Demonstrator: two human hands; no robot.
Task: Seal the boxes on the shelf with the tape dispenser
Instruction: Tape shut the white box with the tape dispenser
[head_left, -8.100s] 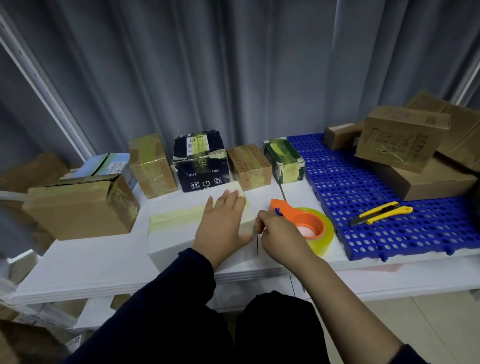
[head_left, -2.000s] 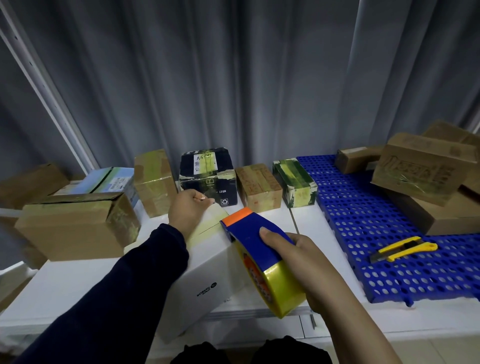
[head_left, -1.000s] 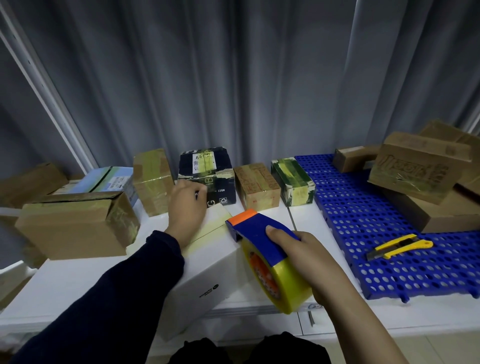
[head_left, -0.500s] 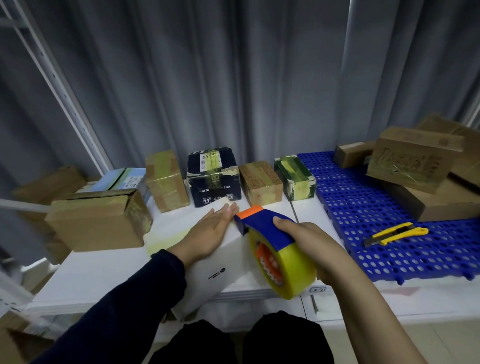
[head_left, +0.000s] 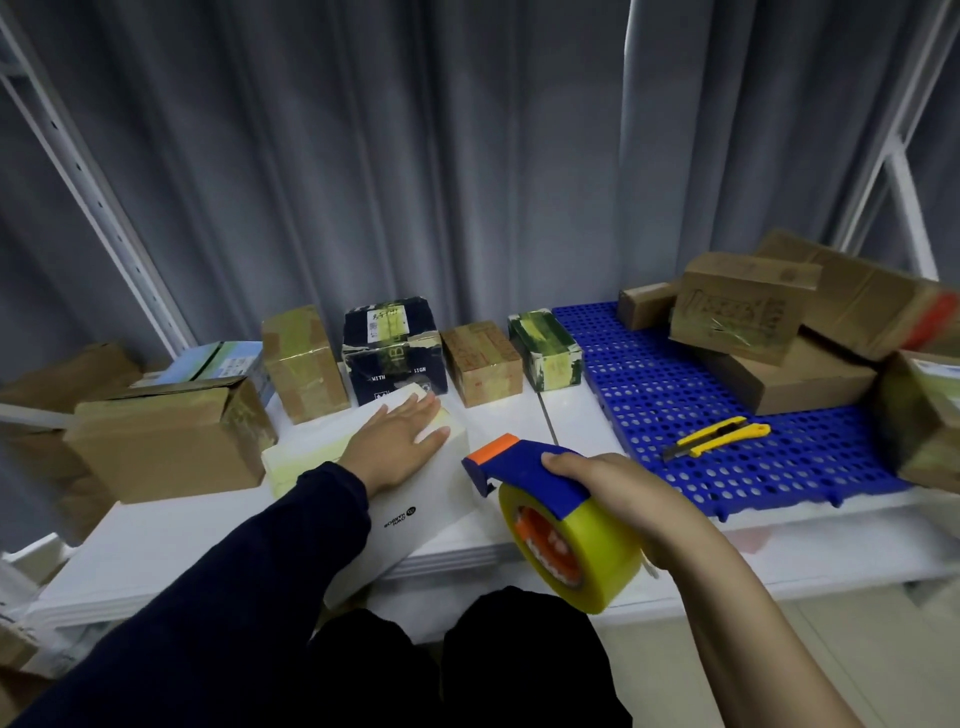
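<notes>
Presently the left hand (head_left: 397, 444) lies flat on the white box (head_left: 415, 499) while the right hand (head_left: 618, 499) grips the tape dispenser (head_left: 550, 514) just beside it; a tilted box may slip, wrinkling the tape.

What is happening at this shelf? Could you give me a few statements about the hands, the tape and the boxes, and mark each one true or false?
1. The left hand lies flat on top of the white box. True.
2. The right hand holds the utility knife. False: it grips the tape dispenser; the knife lies untouched on the blue mat.
3. The tape dispenser is pressed onto the black box. False: it is held beside the right end of the white box; the black box stands behind, in the back row.
4. A yellowish tape strip runs across the top of the white box. True.
</notes>
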